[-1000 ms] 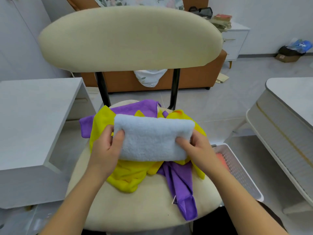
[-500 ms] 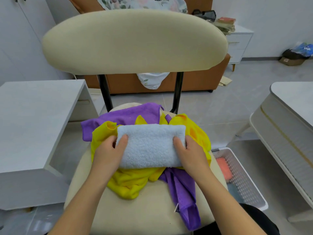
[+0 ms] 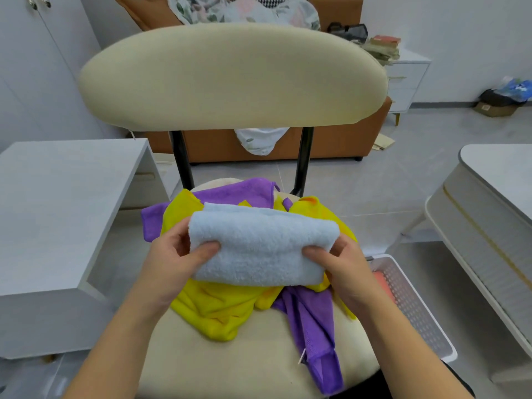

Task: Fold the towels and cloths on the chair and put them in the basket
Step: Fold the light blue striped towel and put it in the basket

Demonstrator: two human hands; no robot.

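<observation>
A folded light blue towel (image 3: 260, 249) is held just above the cream chair seat (image 3: 247, 358). My left hand (image 3: 172, 266) grips its left end and my right hand (image 3: 342, 269) grips its right end, thumbs on top. Under it lie a crumpled yellow cloth (image 3: 218, 306) and a purple cloth (image 3: 313, 321) that trails toward the seat's front. The white perforated basket (image 3: 414, 309) stands on the floor right of the chair, with something orange-red inside.
The chair's cream backrest (image 3: 233, 79) rises right behind the cloths. A white side table (image 3: 57, 203) stands at the left, a white table (image 3: 495, 197) at the right. An orange sofa (image 3: 331, 142) with bedding sits behind the chair.
The blue towel has been lifted off the cloth pile, both hands now gripping its ends from underneath with thumbs on top. The view has tilted slightly.
</observation>
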